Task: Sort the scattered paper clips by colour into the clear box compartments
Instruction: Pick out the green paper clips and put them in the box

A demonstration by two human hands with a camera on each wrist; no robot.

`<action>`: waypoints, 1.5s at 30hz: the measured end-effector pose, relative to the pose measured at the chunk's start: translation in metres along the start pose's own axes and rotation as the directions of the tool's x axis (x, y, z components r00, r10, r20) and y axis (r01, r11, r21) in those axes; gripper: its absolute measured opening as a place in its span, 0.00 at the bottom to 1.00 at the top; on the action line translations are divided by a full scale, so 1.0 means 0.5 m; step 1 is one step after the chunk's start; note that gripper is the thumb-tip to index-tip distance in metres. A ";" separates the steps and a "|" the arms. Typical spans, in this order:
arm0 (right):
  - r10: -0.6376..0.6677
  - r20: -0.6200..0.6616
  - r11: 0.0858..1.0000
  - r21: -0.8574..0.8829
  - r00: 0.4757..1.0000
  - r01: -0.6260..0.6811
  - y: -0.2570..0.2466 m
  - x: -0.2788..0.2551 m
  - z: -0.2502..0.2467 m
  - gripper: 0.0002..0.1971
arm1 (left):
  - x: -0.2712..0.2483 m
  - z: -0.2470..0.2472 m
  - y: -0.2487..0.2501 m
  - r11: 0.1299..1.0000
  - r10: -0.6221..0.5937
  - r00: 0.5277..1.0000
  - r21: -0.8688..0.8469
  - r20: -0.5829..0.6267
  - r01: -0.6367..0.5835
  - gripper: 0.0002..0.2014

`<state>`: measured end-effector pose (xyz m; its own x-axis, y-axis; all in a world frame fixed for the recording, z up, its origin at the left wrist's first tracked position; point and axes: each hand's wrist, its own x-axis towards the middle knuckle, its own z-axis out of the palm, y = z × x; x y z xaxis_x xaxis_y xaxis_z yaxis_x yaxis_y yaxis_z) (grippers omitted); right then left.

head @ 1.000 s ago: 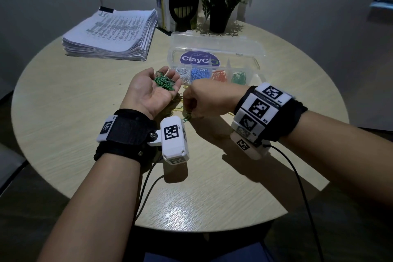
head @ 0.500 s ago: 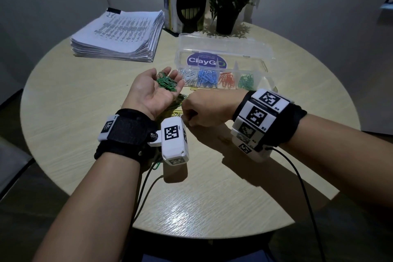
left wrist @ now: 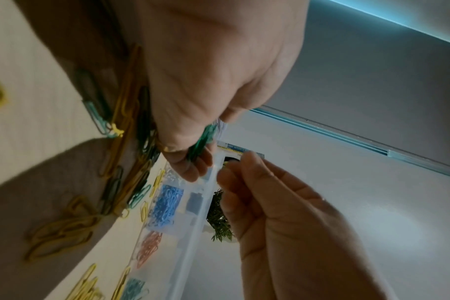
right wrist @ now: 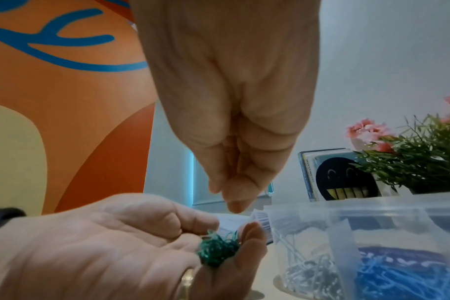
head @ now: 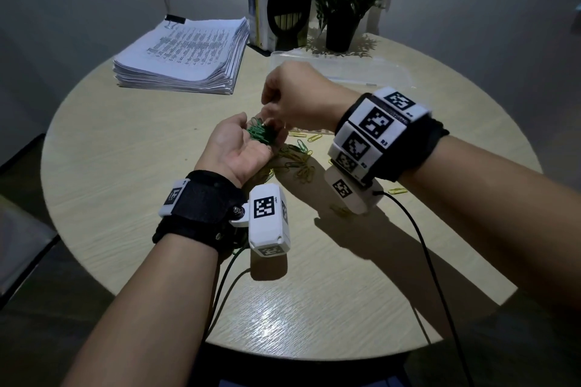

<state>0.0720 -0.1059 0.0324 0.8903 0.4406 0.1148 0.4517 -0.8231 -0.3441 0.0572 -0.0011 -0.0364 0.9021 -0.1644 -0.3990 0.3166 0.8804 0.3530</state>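
My left hand (head: 262, 127) lies palm up, its fingers cupped round a small heap of green paper clips (head: 259, 137) (right wrist: 219, 251). My right hand (head: 267, 118) hovers just above that heap with its fingertips (right wrist: 234, 205) bunched and pointing down. No clip shows between them in either wrist view. The clear box (head: 361, 72) stands right behind my right hand. Its compartments hold silver clips (right wrist: 303, 270), blue clips (left wrist: 164, 205), red clips (left wrist: 149, 249) and green ones (left wrist: 132, 290). Yellow clips (head: 298, 163) lie scattered on the table under both hands, with a few green ones (left wrist: 95, 113) among them.
A thick stack of printed paper (head: 185, 53) sits at the back left of the round table (head: 125, 198). Books with a black smiling face (head: 287, 9) and a potted plant (head: 342, 0) stand behind the box. Wrist-camera cables (head: 424, 261) trail toward the near edge.
My right hand has lifted off the table beside my left wrist and moved forward over the left palm. It now hides most of the box. The left hand stays cupped.
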 end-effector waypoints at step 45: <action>0.191 0.313 0.928 -0.365 0.930 -0.068 0.065 -0.011 0.051 0.13 | 0.005 -0.015 0.024 0.998 0.062 0.998 -0.001 -0.031 -0.062 0.20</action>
<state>0.0803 -0.1261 -0.0032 0.8967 0.3650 -0.2505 0.3801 -0.9248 0.0132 0.0611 0.0121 -0.0394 0.9106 -0.0958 -0.4021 0.2597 0.8894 0.3762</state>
